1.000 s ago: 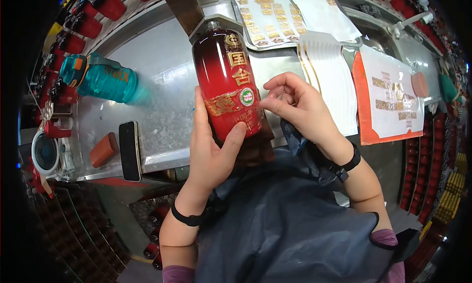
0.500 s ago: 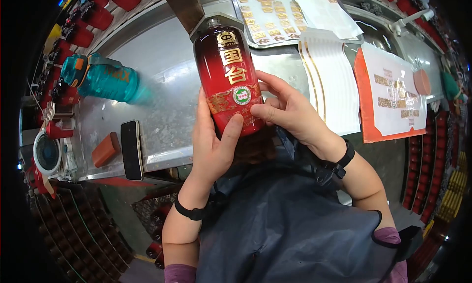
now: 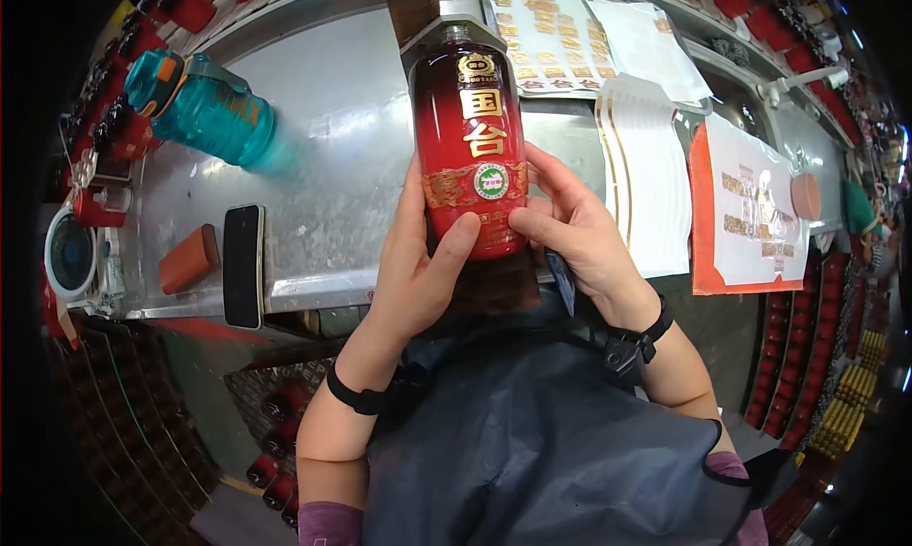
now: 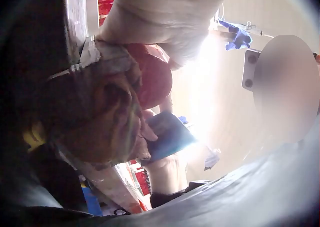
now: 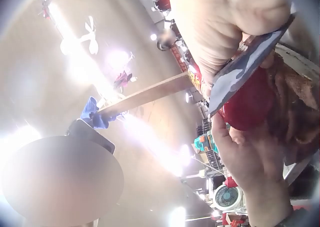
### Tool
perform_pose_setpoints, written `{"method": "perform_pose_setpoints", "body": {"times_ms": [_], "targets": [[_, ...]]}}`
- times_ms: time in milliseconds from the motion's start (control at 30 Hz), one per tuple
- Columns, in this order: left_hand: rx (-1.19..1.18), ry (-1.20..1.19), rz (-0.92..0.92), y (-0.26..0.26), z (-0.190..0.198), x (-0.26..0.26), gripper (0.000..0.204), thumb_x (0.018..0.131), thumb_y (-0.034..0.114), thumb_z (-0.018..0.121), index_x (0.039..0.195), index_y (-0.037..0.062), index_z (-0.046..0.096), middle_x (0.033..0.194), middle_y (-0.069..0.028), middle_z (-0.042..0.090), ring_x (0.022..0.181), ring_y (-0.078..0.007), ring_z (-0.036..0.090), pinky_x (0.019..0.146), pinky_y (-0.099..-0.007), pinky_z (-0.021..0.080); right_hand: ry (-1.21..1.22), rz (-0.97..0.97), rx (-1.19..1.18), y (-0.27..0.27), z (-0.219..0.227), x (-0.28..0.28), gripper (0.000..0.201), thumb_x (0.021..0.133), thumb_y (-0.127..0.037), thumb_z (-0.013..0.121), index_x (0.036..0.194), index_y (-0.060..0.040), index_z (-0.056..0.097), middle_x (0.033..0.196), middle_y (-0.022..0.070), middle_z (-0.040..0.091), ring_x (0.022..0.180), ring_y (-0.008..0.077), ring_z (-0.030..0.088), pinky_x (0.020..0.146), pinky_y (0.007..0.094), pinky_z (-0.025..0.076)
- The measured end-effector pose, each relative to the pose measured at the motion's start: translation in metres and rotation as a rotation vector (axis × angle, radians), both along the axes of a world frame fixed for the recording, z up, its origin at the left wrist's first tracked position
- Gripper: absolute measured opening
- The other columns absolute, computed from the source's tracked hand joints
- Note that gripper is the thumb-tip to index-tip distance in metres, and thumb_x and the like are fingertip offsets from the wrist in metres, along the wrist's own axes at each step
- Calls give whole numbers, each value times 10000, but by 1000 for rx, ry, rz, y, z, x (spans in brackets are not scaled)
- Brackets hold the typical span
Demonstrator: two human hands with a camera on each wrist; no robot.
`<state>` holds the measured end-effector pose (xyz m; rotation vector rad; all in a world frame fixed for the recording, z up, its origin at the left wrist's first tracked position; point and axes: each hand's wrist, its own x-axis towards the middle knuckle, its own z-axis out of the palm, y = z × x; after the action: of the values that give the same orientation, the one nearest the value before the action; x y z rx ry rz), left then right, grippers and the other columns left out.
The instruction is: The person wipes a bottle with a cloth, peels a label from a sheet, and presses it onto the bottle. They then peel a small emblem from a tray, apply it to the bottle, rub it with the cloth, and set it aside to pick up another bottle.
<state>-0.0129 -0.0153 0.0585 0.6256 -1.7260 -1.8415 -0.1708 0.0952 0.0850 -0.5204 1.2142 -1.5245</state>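
A glass bottle (image 3: pixel 470 119), dark at the top and red below, carries gold characters, a gold band and a round green-and-white emblem. My left hand (image 3: pixel 418 252) grips its left side, the thumb lying across the lower front. From the right, my right hand (image 3: pixel 584 242) holds it too, with the thumb pressed beside the lower gold lettering and fingers along the side. A flat blue-grey piece (image 5: pixel 245 69) is tucked in the right palm and sticks out below it. Under the bottle shows a worn brown padded support (image 4: pixel 100 117). The bottle's back is hidden.
Gold decal sheets (image 3: pixel 546 33) lie at the back, white strips (image 3: pixel 646 185) and an orange-backed sheet (image 3: pixel 750 214) to the right. At left are a teal water bottle (image 3: pixel 209 114), a phone (image 3: pixel 244 266), a brown case (image 3: pixel 188 259) and a small fan (image 3: pixel 71 252).
My right hand has come in from beside the bottle and now presses its thumb on the front. The bottle has turned, bringing the emblem toward the middle. The left hand keeps its grip.
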Motion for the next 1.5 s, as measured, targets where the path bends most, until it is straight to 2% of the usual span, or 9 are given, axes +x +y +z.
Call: {"method": "perform_pose_setpoints", "body": {"times_ms": [300, 367, 500, 567, 900, 1033, 1167, 1500], "targets": [[14, 48, -50, -5, 1, 1, 709, 1007, 244, 537, 1547, -40, 174, 1469, -169, 440, 1332, -217, 452, 1113, -355, 353, -42, -14, -10, 3, -8, -1, 734, 894, -2, 695, 1528, -23, 325, 1434, 98, 497, 782, 14, 554, 749, 206, 476], [125, 96, -52, -4, 6, 0, 698, 1016, 256, 512, 1548, -39, 170, 1474, -166, 434, 1334, -213, 449, 1114, -352, 349, -41, -14, -10, 3, -9, -1, 737, 893, -6, 699, 1528, -25, 325, 1439, 99, 497, 777, 14, 551, 741, 201, 471], [180, 111, -45, -3, 4, 1, 712, 1004, 228, 534, 1552, -37, 164, 1474, -164, 433, 1337, -216, 447, 1116, -354, 350, 13, -8, -9, 2, -9, 1, 739, 891, -4, 701, 1528, -28, 328, 1444, 98, 492, 768, 14, 546, 733, 193, 464], [62, 84, -44, -1, 3, 2, 743, 987, 201, 572, 1554, -39, 157, 1476, -167, 428, 1339, -218, 445, 1117, -355, 351, 9, -14, -1, 2, -9, 1, 739, 890, -1, 700, 1528, -28, 328, 1443, 97, 490, 770, 14, 547, 731, 192, 464], [46, 87, -29, -2, -10, 3, 808, 961, 208, 636, 1548, -59, 149, 1479, -184, 416, 1352, -233, 433, 1118, -363, 349, -20, -25, 0, 3, -10, 1, 743, 887, -20, 711, 1526, -29, 333, 1411, 95, 493, 778, 25, 555, 727, 195, 463], [-4, 75, -12, -3, -15, 4, 861, 936, 248, 675, 1536, -84, 153, 1487, -224, 390, 1377, -272, 409, 1125, -380, 343, -74, -17, -5, 3, -13, 0, 752, 883, -33, 722, 1527, -30, 334, 1418, 104, 484, 780, 24, 556, 730, 193, 463], [-23, 19, 12, 0, -16, 3, 915, 909, 272, 711, 1532, -91, 147, 1476, -248, 388, 1378, -306, 411, 1127, -391, 344, 8, -7, 12, 3, -10, 2, 753, 885, -40, 724, 1529, -35, 334, 1425, 118, 475, 779, 23, 552, 736, 191, 464], [-65, -4, 8, -2, -15, 4, 880, 924, 265, 685, 1537, -77, 154, 1464, -242, 399, 1369, -297, 419, 1128, -388, 339, -28, -21, 13, 4, -9, 1, 726, 902, -72, 716, 1525, -35, 344, 1427, 116, 479, 781, 22, 536, 731, 184, 460]]}}
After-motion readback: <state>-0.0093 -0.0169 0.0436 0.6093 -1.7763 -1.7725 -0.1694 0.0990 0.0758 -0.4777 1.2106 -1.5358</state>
